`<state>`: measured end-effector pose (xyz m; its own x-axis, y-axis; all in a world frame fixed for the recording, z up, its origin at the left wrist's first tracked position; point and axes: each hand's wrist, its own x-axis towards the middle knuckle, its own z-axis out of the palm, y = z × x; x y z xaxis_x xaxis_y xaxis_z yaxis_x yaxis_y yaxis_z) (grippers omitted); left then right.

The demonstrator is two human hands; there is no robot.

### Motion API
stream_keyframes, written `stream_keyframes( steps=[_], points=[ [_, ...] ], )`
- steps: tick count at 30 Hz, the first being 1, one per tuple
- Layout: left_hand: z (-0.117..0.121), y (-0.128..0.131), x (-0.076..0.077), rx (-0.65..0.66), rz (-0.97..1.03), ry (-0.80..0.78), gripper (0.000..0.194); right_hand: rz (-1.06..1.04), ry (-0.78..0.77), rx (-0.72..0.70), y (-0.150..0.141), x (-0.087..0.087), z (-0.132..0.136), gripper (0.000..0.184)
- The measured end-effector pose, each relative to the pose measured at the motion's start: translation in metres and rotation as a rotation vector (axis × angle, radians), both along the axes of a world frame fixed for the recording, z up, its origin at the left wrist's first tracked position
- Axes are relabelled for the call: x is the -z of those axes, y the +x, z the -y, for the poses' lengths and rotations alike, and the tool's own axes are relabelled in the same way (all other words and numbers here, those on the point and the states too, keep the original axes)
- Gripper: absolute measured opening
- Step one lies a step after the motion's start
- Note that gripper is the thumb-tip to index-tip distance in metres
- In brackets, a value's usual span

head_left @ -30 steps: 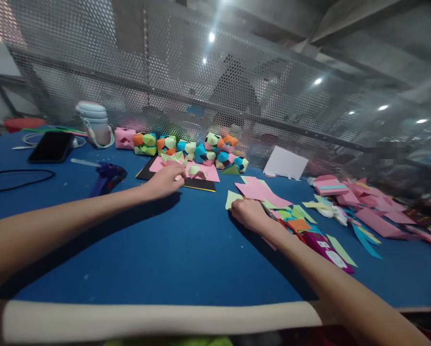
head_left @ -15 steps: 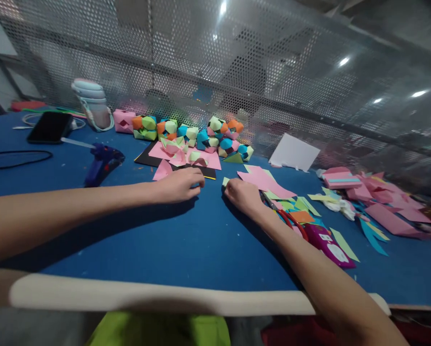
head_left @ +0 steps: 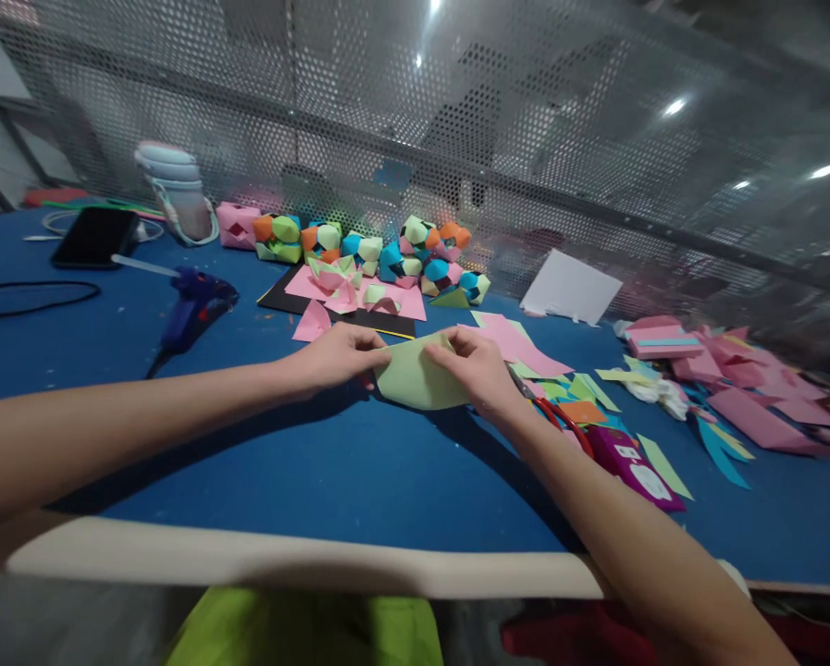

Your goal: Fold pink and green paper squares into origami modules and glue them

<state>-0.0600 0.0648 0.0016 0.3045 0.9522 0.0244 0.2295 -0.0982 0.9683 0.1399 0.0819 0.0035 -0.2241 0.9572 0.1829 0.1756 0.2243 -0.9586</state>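
Note:
A pale green sheet of paper [head_left: 418, 377] is held up between my hands, just above the blue table, its lower edge bowed toward me. My left hand [head_left: 338, 356] pinches the sheet's left corner. On the other side, my right hand [head_left: 476, 365] grips its upper right edge, thumb in front and fingers behind. Behind the sheet lie a black board [head_left: 293, 298] and a pink sheet [head_left: 415, 302] bearing folded pink and green pieces. Pink paper [head_left: 518, 344] lies just beyond my right hand, near red-handled scissors [head_left: 563, 421].
Folded paper balls [head_left: 393, 264] line the back by a perforated metal screen [head_left: 359, 83]. At left are a blue glue gun [head_left: 192, 301], a phone [head_left: 95, 237] and a pouch [head_left: 179, 190]. Paper scraps, a purple packet [head_left: 633, 467] and a pink paper pile [head_left: 740, 370] lie right. A white card [head_left: 571, 287] leans behind.
The green paper, mostly hidden by my right hand before, is now spread between both hands. My left hand, empty half a second ago, has taken hold of its left corner.

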Motion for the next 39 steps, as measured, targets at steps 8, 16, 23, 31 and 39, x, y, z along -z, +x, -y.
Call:
stream_keyframes(
  steps=[8,16,23,31,39],
  points=[
    [0.004,-0.010,-0.004,-0.087,0.234,-0.127,0.017,-0.164,-0.071,-0.010,0.000,0.004,-0.002,0.032],
    [0.000,-0.011,0.000,-0.237,0.424,-0.029,0.018,-0.209,-0.153,0.013,-0.006,0.000,0.004,0.037],
    [0.007,-0.014,-0.009,-0.242,0.559,0.051,0.017,0.152,0.296,-0.043,0.002,0.001,0.009,0.024],
    [0.025,-0.007,-0.006,-0.211,0.617,-0.337,0.026,0.610,1.203,-0.097,0.003,0.020,0.007,0.035],
    [0.025,-0.004,0.003,-0.350,0.598,-0.207,0.036,-0.055,0.154,0.101,0.006,0.018,-0.008,0.034]
  ],
)
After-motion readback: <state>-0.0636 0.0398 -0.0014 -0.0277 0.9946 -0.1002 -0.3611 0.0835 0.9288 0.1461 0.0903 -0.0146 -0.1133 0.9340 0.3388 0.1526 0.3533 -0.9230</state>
